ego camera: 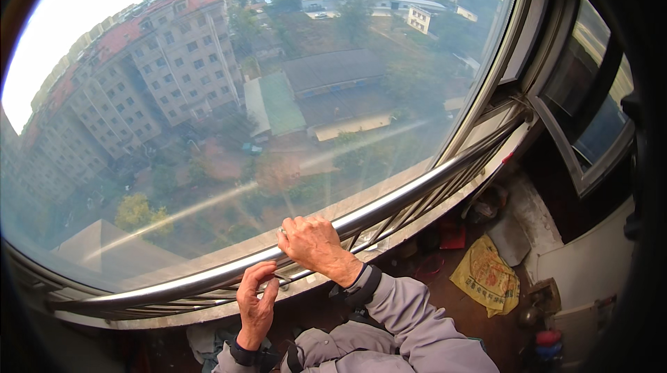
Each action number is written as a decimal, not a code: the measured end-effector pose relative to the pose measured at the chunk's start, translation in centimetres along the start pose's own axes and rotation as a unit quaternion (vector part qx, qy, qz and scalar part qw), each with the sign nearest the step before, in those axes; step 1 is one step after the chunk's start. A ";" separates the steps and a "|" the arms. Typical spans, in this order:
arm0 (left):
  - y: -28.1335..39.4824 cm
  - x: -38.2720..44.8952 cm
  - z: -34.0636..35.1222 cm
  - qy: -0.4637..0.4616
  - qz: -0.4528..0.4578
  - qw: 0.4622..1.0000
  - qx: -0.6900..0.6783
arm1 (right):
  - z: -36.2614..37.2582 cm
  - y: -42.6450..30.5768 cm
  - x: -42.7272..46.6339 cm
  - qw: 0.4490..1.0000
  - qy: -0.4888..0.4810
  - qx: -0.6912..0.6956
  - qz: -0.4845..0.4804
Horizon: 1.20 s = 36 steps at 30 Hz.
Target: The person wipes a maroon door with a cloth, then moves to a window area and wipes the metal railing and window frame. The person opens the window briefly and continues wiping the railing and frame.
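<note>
A shiny metal handrail (417,185) runs across the view in front of a large window pane (323,164). My right hand (315,245) rests on top of the rail with its fingers curled over it; a ring shows on one finger. To its left, my left hand (256,300) is raised beside the rail, thumb and fingers curved with a gap between them and no object visible there. Whether its fingertips touch the rail I cannot tell. Both wrists wear dark bands below grey sleeves.
An opened window sash (583,107) stands at the right. On the floor lie a yellow printed sack (487,276), a red item (452,236) and other clutter. Thin metal bars run under the rail beside a pale ledge (156,321). Buildings and trees show outside.
</note>
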<state>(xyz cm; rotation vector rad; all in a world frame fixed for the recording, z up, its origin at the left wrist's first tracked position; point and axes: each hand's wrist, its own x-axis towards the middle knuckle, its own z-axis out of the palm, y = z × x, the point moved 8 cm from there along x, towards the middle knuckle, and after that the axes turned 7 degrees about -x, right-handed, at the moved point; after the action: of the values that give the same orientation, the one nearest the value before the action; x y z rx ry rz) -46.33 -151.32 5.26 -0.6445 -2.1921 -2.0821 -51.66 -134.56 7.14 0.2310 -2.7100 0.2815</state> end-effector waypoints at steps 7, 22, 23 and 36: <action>1.9 7.1 4.4 -0.044 0.046 0.989 0.131 | -0.7 0.1 -1.0 0.983 -0.054 0.155 -0.080; 1.7 6.4 12.2 -0.139 0.245 0.878 0.386 | -3.9 17.7 -5.4 0.970 0.163 -0.045 0.173; 1.6 6.3 11.3 -0.136 0.247 0.871 0.403 | -3.9 17.7 -5.5 0.971 0.169 -0.043 0.162; 0.8 -1.5 -22.9 0.096 0.162 0.843 0.504 | -2.2 20.8 -6.5 0.976 0.109 -0.051 0.183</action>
<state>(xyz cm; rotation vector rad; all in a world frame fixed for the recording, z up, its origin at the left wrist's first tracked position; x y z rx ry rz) -50.28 -173.78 7.67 -0.5663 -2.3871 -0.6008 -49.13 -113.14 3.11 -0.3144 -2.5225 0.2539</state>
